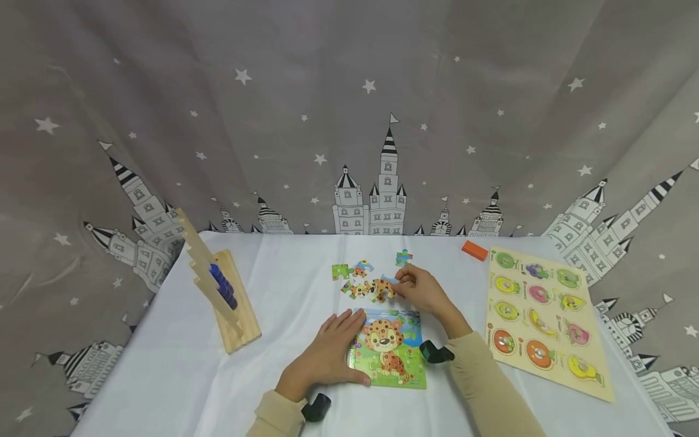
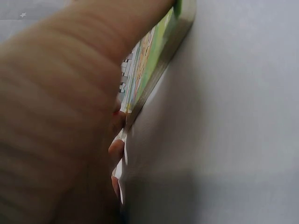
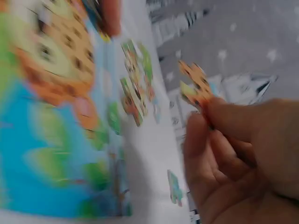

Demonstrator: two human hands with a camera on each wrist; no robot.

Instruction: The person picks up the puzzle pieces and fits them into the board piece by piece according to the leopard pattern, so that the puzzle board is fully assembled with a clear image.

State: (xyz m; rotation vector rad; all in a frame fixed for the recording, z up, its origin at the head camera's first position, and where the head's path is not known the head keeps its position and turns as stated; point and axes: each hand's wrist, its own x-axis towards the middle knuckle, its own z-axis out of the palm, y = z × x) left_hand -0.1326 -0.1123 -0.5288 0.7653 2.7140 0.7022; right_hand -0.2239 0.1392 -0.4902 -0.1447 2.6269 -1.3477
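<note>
My left hand (image 1: 327,355) lies along the left edge of the puzzle board (image 1: 415,381), fingers spread near its upper corner and thumb by the lower one. The board carries a cartoon leopard picture on green and blue. In the left wrist view, the wrist hides much of the board (image 2: 161,58). Beyond the far edge, my right hand (image 1: 423,291) pinches a spotted orange puzzle piece (image 3: 198,84) between thumb and fingers, raised over the cloth in the right wrist view. Several loose puzzle pieces (image 1: 342,271) lie behind the board, with a blue-green one (image 1: 403,258) farther back.
A wooden stand with blue beads (image 1: 224,288) is at the left. On the right lies a wooden fruit puzzle board (image 1: 521,315), with an orange block (image 1: 474,250) by its far corner. A grey castle-print curtain (image 1: 306,121) hangs behind the white-covered table (image 1: 180,364).
</note>
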